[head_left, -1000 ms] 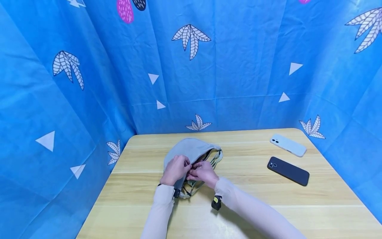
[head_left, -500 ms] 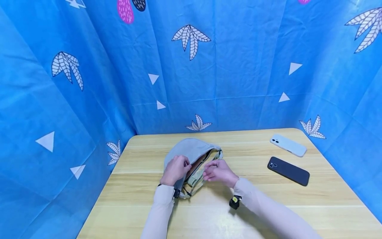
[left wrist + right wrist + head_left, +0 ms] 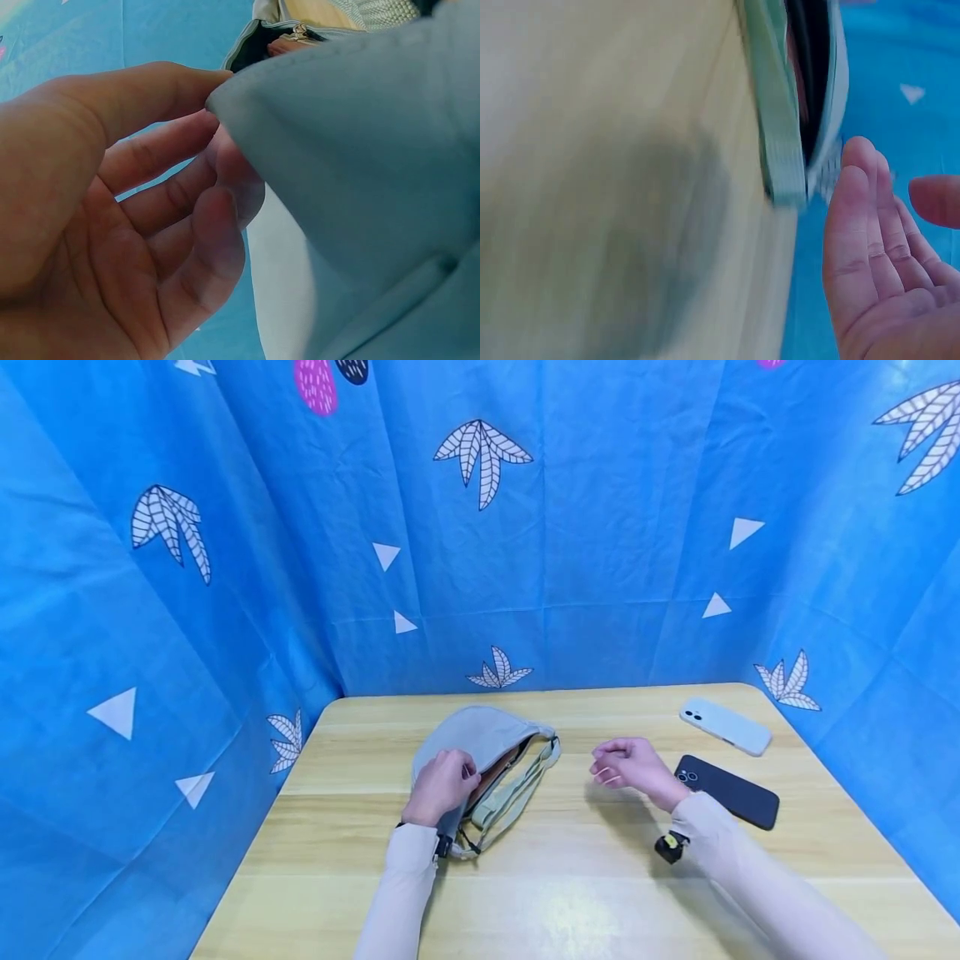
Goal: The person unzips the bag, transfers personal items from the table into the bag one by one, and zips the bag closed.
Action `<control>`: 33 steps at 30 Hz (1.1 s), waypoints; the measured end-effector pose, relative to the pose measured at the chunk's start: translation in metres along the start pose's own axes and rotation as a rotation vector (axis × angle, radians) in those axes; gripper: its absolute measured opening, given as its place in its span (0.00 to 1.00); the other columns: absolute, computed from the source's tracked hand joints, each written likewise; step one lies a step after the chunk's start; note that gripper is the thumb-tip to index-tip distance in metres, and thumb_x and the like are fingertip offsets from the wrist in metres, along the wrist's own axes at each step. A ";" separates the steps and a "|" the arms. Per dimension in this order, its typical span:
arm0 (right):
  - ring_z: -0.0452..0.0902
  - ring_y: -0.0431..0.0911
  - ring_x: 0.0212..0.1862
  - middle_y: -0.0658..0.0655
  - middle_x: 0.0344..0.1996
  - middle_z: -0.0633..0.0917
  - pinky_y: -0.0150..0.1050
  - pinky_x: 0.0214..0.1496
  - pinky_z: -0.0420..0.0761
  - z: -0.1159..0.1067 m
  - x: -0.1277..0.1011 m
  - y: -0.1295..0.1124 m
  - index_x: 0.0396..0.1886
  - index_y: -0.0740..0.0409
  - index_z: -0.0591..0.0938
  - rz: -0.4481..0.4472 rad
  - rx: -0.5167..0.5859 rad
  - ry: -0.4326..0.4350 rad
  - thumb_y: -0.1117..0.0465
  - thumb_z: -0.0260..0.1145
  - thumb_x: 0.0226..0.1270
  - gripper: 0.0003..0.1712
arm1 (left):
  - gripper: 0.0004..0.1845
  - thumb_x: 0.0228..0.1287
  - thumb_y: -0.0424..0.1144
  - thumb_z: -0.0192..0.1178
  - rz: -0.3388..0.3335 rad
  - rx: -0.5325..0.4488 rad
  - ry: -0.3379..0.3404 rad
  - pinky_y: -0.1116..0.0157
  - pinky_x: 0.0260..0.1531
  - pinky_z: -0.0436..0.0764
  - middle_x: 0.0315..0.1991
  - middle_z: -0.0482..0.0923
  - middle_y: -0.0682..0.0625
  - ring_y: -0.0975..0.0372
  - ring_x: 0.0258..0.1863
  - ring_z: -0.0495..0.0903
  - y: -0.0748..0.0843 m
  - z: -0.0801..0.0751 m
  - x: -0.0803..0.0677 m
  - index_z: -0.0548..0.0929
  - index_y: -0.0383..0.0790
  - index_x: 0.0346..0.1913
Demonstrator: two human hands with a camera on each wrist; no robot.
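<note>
- Bare wooden table (image 3: 570, 860) spans the lower middle of the frame.
- Grey bag (image 3: 480, 752) blocks centre-left.
- Black phone (image 3: 727, 790) and white phone (image 3: 724, 725) block the right.

Both arms wear long, close-fitting, pale cream sleeves reaching to the wrists. The left hand (image 3: 441, 785) and right hand (image 3: 628, 765) are bare. A small black device with a yellow spot is strapped under each wrist.

Head view looks down from afar; both wrist views closely share the bag (image 3: 480, 752)
</note>
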State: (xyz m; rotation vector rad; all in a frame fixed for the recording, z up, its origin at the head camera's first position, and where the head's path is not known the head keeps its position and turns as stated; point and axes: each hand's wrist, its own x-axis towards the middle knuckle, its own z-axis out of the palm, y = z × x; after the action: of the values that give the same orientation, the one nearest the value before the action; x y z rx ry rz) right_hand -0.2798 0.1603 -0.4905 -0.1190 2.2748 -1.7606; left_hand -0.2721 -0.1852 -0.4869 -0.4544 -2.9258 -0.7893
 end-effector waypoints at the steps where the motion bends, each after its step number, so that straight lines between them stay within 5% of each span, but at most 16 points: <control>1: 0.89 0.48 0.41 0.66 0.44 0.90 0.46 0.50 0.89 -0.008 -0.001 0.001 0.63 0.78 0.73 -0.010 -0.013 0.009 0.64 0.59 0.77 0.23 | 0.04 0.67 0.37 0.68 0.002 0.000 -0.001 0.65 0.30 0.82 0.31 0.88 0.51 0.66 0.25 0.80 0.000 0.000 0.000 0.89 0.43 0.33; 12: 0.89 0.45 0.41 0.69 0.45 0.89 0.44 0.45 0.89 -0.077 -0.013 0.026 0.62 0.79 0.74 -0.036 -0.197 0.088 0.62 0.55 0.81 0.23 | 0.04 0.66 0.37 0.68 0.008 -0.004 0.001 0.65 0.29 0.80 0.31 0.87 0.51 0.67 0.24 0.79 -0.002 0.002 -0.001 0.88 0.43 0.33; 33: 0.85 0.35 0.31 0.61 0.35 0.91 0.32 0.35 0.86 -0.172 -0.015 0.073 0.56 0.85 0.74 -0.004 -0.353 0.271 0.63 0.55 0.80 0.23 | 0.04 0.67 0.36 0.67 0.016 -0.005 -0.005 0.67 0.28 0.79 0.30 0.87 0.51 0.68 0.23 0.78 -0.005 0.005 -0.003 0.89 0.43 0.33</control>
State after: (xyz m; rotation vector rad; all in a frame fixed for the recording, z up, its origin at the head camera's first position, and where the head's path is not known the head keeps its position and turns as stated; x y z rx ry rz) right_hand -0.3028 0.3445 -0.5183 0.0530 2.7646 -1.4317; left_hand -0.2706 -0.1871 -0.4942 -0.4802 -2.9212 -0.7955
